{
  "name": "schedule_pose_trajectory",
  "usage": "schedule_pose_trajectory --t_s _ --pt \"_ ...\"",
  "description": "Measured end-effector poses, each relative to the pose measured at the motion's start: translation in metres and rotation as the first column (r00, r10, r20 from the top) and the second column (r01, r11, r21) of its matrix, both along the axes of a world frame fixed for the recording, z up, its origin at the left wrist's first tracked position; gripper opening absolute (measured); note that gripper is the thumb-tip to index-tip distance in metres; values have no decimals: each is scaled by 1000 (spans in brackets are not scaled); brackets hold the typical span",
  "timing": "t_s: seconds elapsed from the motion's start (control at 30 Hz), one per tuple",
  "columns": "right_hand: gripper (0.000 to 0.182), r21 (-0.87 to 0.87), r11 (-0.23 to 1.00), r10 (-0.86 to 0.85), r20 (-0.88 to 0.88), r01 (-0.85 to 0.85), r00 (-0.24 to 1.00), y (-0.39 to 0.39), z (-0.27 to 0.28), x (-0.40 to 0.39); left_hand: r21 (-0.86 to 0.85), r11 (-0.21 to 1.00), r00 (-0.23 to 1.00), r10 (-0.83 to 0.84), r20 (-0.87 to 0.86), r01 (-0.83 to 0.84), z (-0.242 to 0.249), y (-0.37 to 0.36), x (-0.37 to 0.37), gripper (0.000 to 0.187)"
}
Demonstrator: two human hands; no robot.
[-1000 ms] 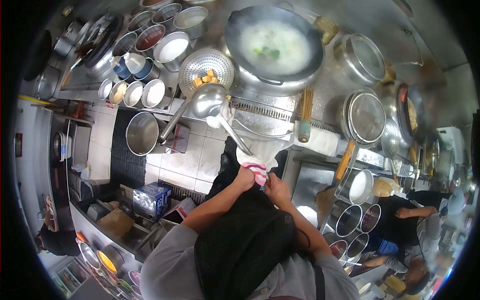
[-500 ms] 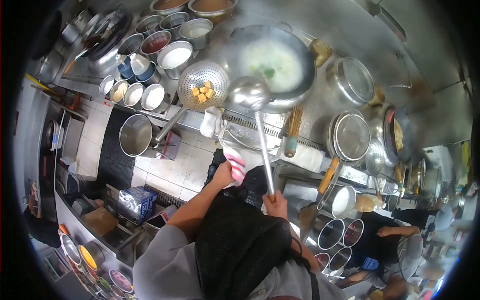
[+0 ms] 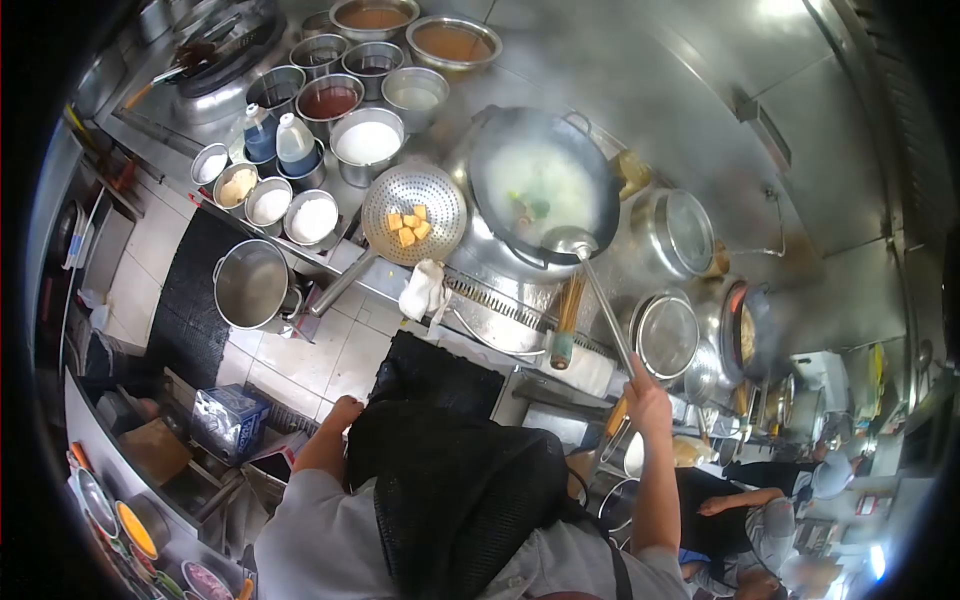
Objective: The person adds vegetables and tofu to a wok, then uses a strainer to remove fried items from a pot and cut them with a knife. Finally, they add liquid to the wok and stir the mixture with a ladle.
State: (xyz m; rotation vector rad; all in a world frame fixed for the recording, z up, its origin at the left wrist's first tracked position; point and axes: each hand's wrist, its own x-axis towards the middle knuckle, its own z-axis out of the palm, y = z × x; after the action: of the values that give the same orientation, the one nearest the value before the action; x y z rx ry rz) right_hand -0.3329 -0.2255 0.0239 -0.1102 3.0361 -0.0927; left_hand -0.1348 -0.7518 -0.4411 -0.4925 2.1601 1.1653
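My right hand (image 3: 648, 400) is closed around the long handle of a ladle (image 3: 606, 308). The ladle's bowl rests inside the near right rim of a dark wok (image 3: 487, 190). Pale steaming liquid (image 3: 560, 175) fills the wok, with a few green pieces in it. Close to my waist, beside the black apron, my left hand (image 3: 345, 412) is curled closed with nothing visible in it. Left of the wok lies a perforated strainer (image 3: 390, 240) carrying several golden-brown cubes (image 3: 407, 222). A crumpled white cloth (image 3: 425, 290) sits at the counter edge below the strainer.
Metal pots of seasonings, among them one of white powder (image 3: 367, 140), stand left of the wok. A bamboo brush (image 3: 565, 330) lies near the counter edge. An empty-looking pot (image 3: 250, 285) stands lower left. Another person (image 3: 740, 510) is at the right.
My right hand has swung right and forward, bringing the ladle bowl into the wok. My left hand has drawn back toward my body, and the pink-striped cloth is no longer in it.
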Motion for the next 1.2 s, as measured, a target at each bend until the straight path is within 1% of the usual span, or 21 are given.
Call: schedule_pose_trajectory --t_s 0.1,0.13,0.17,0.23,0.3,0.33,0.4,0.43,0.5,0.53,0.57,0.6,0.67,0.7,0.77,0.8,0.93,1.03,1.1,1.13,1.2 --pt "65 7 1000 13 -16 -13 1000 -22 -42 -43 48 999 999 -22 47 20 0 -21 -3 26" --pt "64 7 1000 -6 -19 6 1000 -36 -54 -55 128 956 958 246 148 -265 16 -22 -6 26" --pt "64 3 1000 -29 -17 29 999 -47 -66 -67 173 831 837 478 267 -529 35 -23 -8 26" --pt "63 -31 998 -53 -33 52 998 -59 -98 -92 206 756 777 559 291 -621 63 -31 -22 19" --pt "61 -110 989 -106 -8 104 994 -75 -107 -111 246 695 737 620 271 -675 76 -41 -34 19" --pt "60 -163 978 -131 29 134 991 -86 -104 -121 235 706 743 613 268 -668 79 -49 -37 19" --pt "62 -205 967 -140 56 149 989 -98 -104 -140 304 662 728 629 273 -685 78 -63 -43 16" --pt "63 -265 957 -114 34 119 993 -100 -107 -149 293 677 738 620 267 -675 78 -70 -45 16" --pt "63 -337 935 -111 16 110 994 -102 -114 -161 356 618 713 631 307 -701 80 -80 -51 13" --pt "62 -411 911 -46 -48 22 998 -101 -118 -166 289 621 685 662 304 -729 85 -79 -55 12" --pt "62 -475 877 13 -118 -68 993 -100 -122 -168 304 636 705 641 305 -710 91 -82 -57 12" --pt "62 -486 873 -6 -110 -49 994 -97 -124 -168 297 647 712 646 275 -702 90 -83 -58 12" --pt "62 -558 817 76 -143 -144 987 -91 -122 -160 284 662 720 649 247 -694 92 -78 -60 11" --pt "62 -565 814 66 -137 -133 988 -86 -119 -153 274 669 723 645 247 -690 95 -77 -59 11" --pt "63 -427 903 52 13 -42 999 -78 -101 -140 333 759 827 540 156 -559 101 -73 -58 10" --pt "66 -378 926 23 86 11 996 -72 -92 -133 288 783 834 522 177 -551 99 -68 -60 9" --pt "68 -297 951 98 31 -85 995 -24 -78 -107 264 786 829 521 203 -558 93 -34 -52 8" --pt "70 -228 963 143 -11 -142 990 5 -63 -86 198 796 813 518 265 -572 111 -1 -53 18" --pt "67 -123 983 137 -28 -139 990 20 -43 -75 195 836 851 467 241 -514 117 15 -55 22" --pt "65 -93 990 108 4 -107 994 25 -30 -70 227 895 923 360 139 -383 68 9 -47 21" --pt "64 -57 992 108 -21 -109 994 38 -8 -61 282 887 931 354 92 -366 63 16 -44 21"
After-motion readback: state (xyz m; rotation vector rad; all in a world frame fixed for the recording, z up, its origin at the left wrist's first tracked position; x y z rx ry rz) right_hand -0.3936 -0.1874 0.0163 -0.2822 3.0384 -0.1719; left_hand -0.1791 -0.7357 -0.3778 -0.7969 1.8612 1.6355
